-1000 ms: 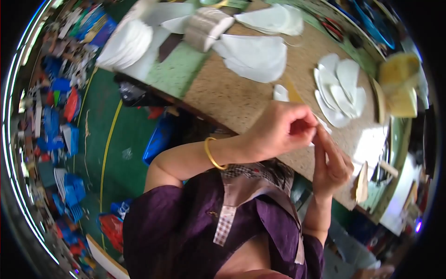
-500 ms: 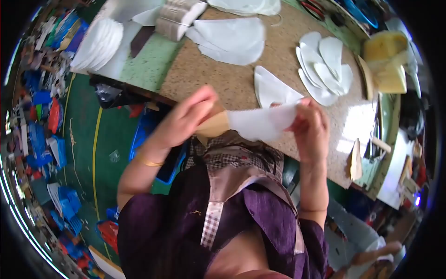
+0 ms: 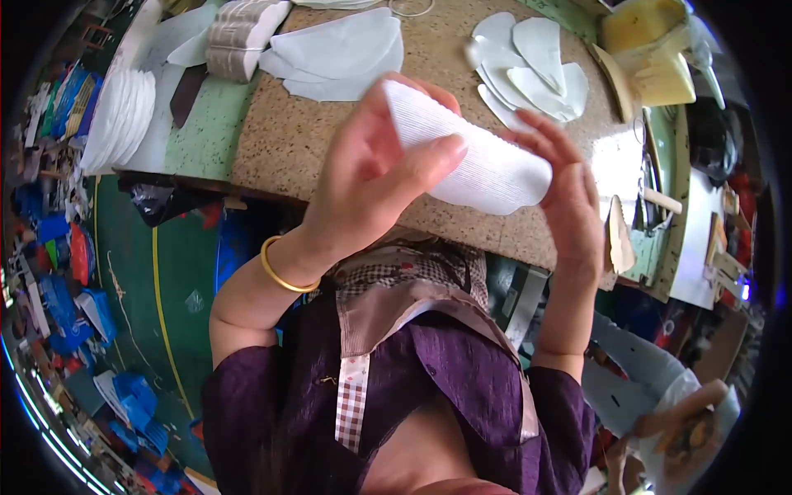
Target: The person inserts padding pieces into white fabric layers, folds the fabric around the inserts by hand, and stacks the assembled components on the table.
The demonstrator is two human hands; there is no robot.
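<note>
A white ribbed piece (image 3: 487,165) is held up above the front of the brown speckled board. My left hand (image 3: 371,165), with a yellow bangle at its wrist, grips its left end, the thumb on its face and the fingers behind. At its right end is my right hand (image 3: 569,198), fingers bent around the far edge, some hidden behind the piece. Behind my hands, thin whitish cut pieces (image 3: 338,54) overlap on the board, and more rounded ones (image 3: 536,74) lie fanned out to the right.
The speckled board (image 3: 276,153) rests on a green table. A white stack (image 3: 121,122) and a tied bundle (image 3: 239,41) are at the left. A yellowish container (image 3: 652,49) stands at the back right. Part of another person (image 3: 685,412) shows at the lower right.
My hands have moved closer together and the white piece is raised and tilted. The tan part seen beside my left hand no longer shows. The view has shifted over the table.
</note>
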